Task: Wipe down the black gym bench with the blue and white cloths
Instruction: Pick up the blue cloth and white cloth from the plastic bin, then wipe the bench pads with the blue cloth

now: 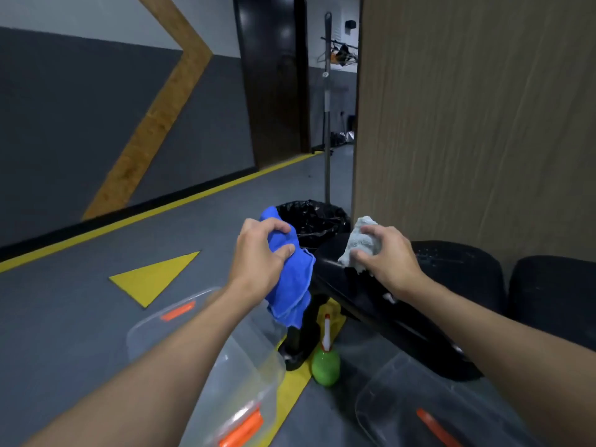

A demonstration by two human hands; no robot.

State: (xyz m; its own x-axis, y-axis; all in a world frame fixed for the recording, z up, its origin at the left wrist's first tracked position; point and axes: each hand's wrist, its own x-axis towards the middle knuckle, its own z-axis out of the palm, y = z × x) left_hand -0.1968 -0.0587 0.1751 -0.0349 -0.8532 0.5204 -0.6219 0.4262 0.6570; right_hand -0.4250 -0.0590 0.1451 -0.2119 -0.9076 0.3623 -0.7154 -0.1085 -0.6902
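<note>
Both hands hold cloths. The left hand (261, 253) has its fingers and thumb curled tightly round a bunched blue cloth (290, 285), held in the air just left of the far end of the black worktop (348, 285). The loose part of the cloth hangs below the hand, and I cannot tell whether it touches the pad. The right hand (383, 253) lies on top of the worktop at that same end, fingers bent over a crumpled white cloth (359, 243) and thumb against its near side, keeping it on the pad. A bin (312, 217) lined with a black bag stands just beyond the worktop's far end, and a mop handle (327, 124) rises upright behind it. A green spray bottle (325, 366) stands upright on the floor to the left of the worktop, just beside its black foot (296, 353). One clear box (225, 366) with orange clips sits further left of the worktop, under the left forearm, and a second clear box (419, 398) lies nearer the camera, below the worktop's near edge. Two black seats (458, 269) stand to the right of the worktop, against a wood-grain wall (467, 124).
</note>
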